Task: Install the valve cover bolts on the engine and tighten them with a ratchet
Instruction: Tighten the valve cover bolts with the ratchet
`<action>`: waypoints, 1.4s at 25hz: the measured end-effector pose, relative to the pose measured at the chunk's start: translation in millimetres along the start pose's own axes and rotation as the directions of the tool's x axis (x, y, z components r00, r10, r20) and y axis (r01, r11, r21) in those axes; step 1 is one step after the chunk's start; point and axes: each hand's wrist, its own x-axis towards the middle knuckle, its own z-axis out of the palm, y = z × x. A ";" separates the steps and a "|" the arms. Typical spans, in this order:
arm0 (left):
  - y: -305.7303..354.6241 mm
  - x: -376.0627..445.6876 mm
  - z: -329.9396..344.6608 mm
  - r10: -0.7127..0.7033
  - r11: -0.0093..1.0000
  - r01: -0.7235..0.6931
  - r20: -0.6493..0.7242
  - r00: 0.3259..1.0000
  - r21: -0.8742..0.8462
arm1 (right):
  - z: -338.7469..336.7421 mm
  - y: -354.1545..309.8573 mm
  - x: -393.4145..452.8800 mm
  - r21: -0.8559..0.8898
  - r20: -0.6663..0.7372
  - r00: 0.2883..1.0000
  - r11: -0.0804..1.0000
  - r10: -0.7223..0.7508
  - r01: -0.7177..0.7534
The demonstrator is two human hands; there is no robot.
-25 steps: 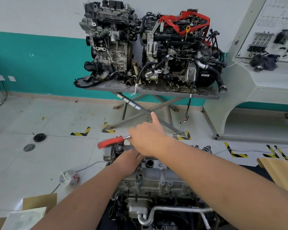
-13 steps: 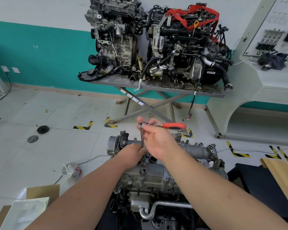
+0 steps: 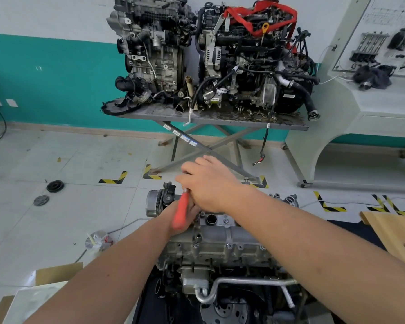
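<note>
The right hand [image 3: 208,183] grips the head end of the ratchet [image 3: 182,212] on the engine [image 3: 220,242]; its red handle runs back toward the person over the left hand [image 3: 185,213] (grip hidden, cannot tell), which lies nearer.

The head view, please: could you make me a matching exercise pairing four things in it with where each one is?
Things:
1. ratchet handle
2. black pulley
3. red strap
4. wooden board

Places:
A. on the floor tiles, far left
B. over the engine on the stand
C. lower right edge of view
D. by the hands, over the near engine

Pairs: 1-D, 2-A, 3-B, 4-C
</note>
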 end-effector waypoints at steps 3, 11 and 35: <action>-4.4 2.2 1.6 -0.008 0.967 0.003 0.016 1.000 0.253 | -13.6 -3.9 12.1 -0.005 0.156 0.959 0.971 0.238 -0.240; -8.8 6.3 2.0 0.033 0.943 -0.050 0.055 0.998 0.329 | -1.0 -4.3 2.1 0.843 0.514 0.639 -0.198 0.572 -0.500; -11.4 13.3 6.3 -0.003 0.928 -0.029 0.085 0.996 0.372 | -13.8 1.5 10.8 0.182 0.259 0.856 0.847 0.448 -0.499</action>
